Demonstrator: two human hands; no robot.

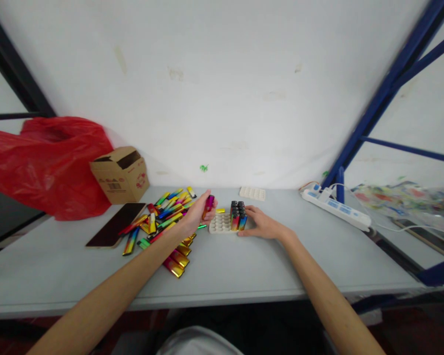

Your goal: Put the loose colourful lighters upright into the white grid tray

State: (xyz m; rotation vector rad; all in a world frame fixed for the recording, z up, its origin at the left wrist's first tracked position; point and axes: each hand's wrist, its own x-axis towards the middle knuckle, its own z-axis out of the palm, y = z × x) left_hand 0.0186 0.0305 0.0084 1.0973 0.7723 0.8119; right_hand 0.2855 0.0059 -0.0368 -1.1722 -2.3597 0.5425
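Observation:
My left hand (202,213) is closed round a purple-to-gold metallic vape (208,204), raised just left of the white holed tray (219,226). Several upright vapes (237,217) with dark tops and colour-gradient bodies fill the right end of this tray; the round holes on its left show bare. My right hand (261,223) cups the tray's right end, thumb at the front corner and fingers behind, beside the standing vapes. To the left, under and beyond my left forearm, lies a loose heap of shiny multicoloured vapes (168,212).
A second white holed tray (252,193) lies near the wall. Left of the heap are a dark flat panel (116,226), an open cardboard box (120,175) and a red plastic bag (55,167). A white power strip (336,209) with cables lies at the right, by blue frame bars (377,93).

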